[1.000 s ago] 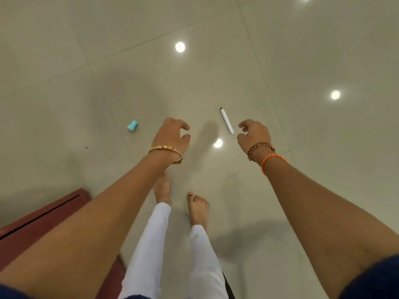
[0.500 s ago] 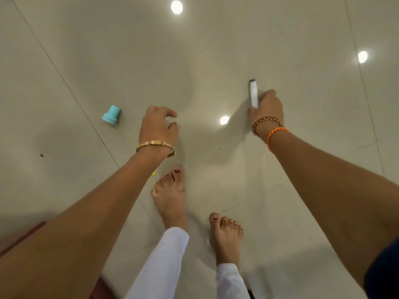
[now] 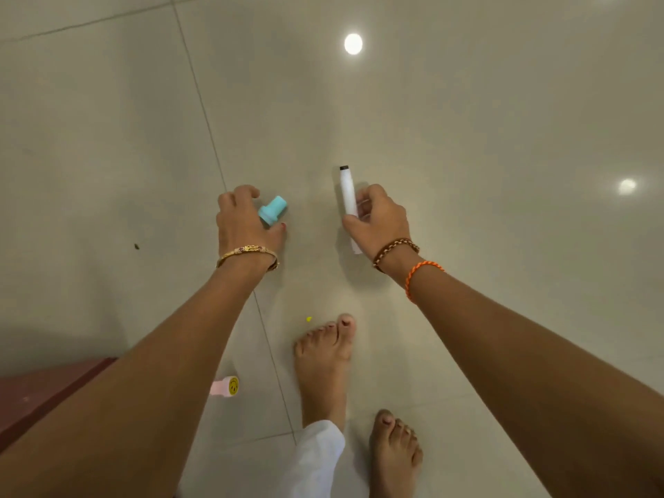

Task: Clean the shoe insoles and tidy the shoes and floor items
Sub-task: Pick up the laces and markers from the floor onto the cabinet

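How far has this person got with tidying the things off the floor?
Partway. The right hand already grips the white marker. The left hand is curled around the turquoise cap, but whether it has closed on it is unclear. Still on the floor: a pink smiley-face item, a yellow speck and a dark speck. No shoes or insoles are visible.

Indoor room, glossy tiled floor (image 3: 467, 138), bare feet (image 3: 323, 364)

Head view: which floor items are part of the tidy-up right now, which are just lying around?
In play:
- white marker, gripped by right hand
- teal cap-shaped piece, left hand reaching around it

Lying about:
- pink smiley item
- yellow speck
- dark speck
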